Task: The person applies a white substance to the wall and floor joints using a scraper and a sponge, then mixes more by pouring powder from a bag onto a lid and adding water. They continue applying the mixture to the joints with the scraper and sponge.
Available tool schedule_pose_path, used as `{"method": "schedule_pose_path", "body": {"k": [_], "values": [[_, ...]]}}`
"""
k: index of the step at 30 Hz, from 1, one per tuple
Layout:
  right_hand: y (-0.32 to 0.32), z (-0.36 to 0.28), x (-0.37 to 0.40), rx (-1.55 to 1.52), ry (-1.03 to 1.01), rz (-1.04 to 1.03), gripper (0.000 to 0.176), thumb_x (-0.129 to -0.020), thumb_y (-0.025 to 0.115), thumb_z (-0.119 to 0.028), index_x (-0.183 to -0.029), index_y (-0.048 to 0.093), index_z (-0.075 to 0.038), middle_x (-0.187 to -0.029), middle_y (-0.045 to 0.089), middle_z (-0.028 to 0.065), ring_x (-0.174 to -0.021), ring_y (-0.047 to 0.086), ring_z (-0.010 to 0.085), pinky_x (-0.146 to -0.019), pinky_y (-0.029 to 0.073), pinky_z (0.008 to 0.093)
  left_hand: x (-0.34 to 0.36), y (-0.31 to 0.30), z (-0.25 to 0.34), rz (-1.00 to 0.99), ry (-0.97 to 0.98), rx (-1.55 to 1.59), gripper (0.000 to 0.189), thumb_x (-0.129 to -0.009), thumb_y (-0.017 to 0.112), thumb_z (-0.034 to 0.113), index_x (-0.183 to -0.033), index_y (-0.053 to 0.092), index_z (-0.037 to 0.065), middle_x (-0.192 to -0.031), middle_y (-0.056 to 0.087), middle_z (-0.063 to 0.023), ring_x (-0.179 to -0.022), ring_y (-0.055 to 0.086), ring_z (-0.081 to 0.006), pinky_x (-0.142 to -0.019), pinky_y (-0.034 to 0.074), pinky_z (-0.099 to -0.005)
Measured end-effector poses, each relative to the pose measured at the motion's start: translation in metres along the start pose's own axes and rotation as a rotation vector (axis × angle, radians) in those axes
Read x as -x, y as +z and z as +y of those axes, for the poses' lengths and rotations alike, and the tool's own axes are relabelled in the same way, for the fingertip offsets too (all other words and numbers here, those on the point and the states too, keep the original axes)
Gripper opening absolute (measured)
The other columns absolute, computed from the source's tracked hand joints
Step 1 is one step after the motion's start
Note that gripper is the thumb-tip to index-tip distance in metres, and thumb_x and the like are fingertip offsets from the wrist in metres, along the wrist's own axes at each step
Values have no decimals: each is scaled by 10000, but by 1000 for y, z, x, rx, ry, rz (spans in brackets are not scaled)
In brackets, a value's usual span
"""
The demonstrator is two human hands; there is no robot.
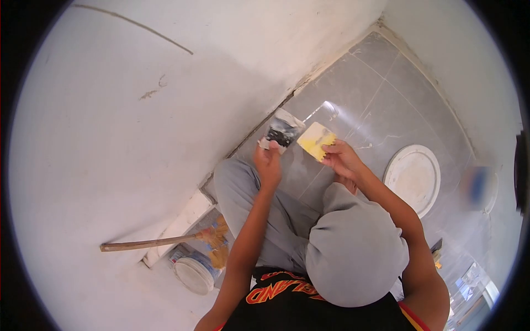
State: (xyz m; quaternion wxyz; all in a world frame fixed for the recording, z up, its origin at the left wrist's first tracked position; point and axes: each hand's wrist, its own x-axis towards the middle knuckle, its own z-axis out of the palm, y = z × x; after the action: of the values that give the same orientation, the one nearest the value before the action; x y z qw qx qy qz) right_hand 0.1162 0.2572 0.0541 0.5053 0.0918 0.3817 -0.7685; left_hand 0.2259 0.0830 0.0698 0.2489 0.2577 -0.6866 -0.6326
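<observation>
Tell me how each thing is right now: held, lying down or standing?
left hand, shut on the paste-smeared scraper.
right hand, shut on the yellow scraper.
white lid, lying flat on the floor.
bucket, standing upright by the wall.
broom, resting low against the wall.

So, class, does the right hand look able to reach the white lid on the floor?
Probably yes: the white lid lies on bare tiles beside that arm, nothing between, though the right hand holds a yellow scraper.
</observation>
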Motion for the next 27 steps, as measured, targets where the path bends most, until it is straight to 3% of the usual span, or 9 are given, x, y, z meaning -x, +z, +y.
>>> {"method": "schedule_pose_path", "body": {"k": [1, 3, 8, 10, 13, 20, 23, 25, 27], "values": [[3, 4, -3, -138, 45, -32, 230, -820, 542, -42, -1034, 540, 40, -1004, 591, 98, -841, 607, 182, -708, 525, 291, 1, 0, 5, -9, 0, -3, 177, -898, 456, 70, -1036, 532, -11, -969, 573, -95, -895, 578, -204, -739, 481, -323], [-2, 1, -13, -82, 33, -102, 227, -826, 538, -52, -1039, 541, 26, -1018, 586, 92, -856, 601, 180, -714, 520, 307, 2, 2, 16, -191, 490, -510, 180, -880, 478, 69, -1028, 552, -2, -985, 578, -151, -886, 583, -249, -741, 466, -321], [-6, -22, -63, 456, -132, 53, 231, -807, 530, -54, -1033, 557, -19, -994, 584, 81, -881, 580, 203, -724, 501, 341, -7, -32, -18, -160, 245, -612, 229, -869, 502, 150, -1040, 559, 9, -935, 597, -190, -852, 592, -300, -761, 451, -338], [-4, -29, -83, 1723, -949, 295, 266, -751, 540, -60, -1011, 572, -18, -974, 558, 92, -892, 544, 218, -718, 491, 327, -7, -34, -19, -74, 70, -574, 260, -873, 503, 194, -1053, 556, 13, -922, 605, -190, -843, 594, -304, -761, 447, -345], [-6, -35, -114, 2084, -1075, 199, 293, -707, 532, -67, -985, 577, 13, -990, 513, 139, -902, 511, 261, -720, 490, 337, -10, -36, -16, -45, -76, -568, 312, -884, 483, 253, -1055, 546, 0, -885, 610, -188, -816, 593, -313, -749, 443, -350], [1, -4, -148, 2592, -1071, 306, 207, -717, 534, -122, -821, 620, 35, -957, 497, 159, -864, 511, 267, -684, 478, 344, -11, -33, -20, -25, 0, -511, 291, -884, 496, 264, -968, 552, -9, -755, 581, -116, -689, 533, -189, -660, 427, -301], [14, -12, -143, 2731, -739, 282, 192, -708, 552, -138, -780, 645, 13, -924, 529, 162, -815, 548, 254, -658, 483, 359, -14, -33, -25, -28, 0, -504, 285, -885, 497, 258, -958, 549, -13, -758, 577, -102, -689, 516, -168, -657, 421, -295], [21, -35, -128, 2552, -529, -140, 173, -707, 561, -144, -777, 653, -16, -866, 560, 163, -765, 576, 257, -631, 485, 378, -13, -32, -25, -11, 34, -472, 283, -887, 496, 255, -952, 548, -16, -754, 574, -95, -681, 506, -160, -648, 418, -297], [28, -61, -116, 2483, -522, 68, 156, -709, 556, -136, -767, 653, -27, -847, 569, 154, -759, 581, 254, -615, 486, 378, -13, -31, -22, 20, 45, -472, 288, -888, 498, 262, -938, 545, -18, -723, 558, -85, -659, 490, -150, -626, 409, -287]]}}
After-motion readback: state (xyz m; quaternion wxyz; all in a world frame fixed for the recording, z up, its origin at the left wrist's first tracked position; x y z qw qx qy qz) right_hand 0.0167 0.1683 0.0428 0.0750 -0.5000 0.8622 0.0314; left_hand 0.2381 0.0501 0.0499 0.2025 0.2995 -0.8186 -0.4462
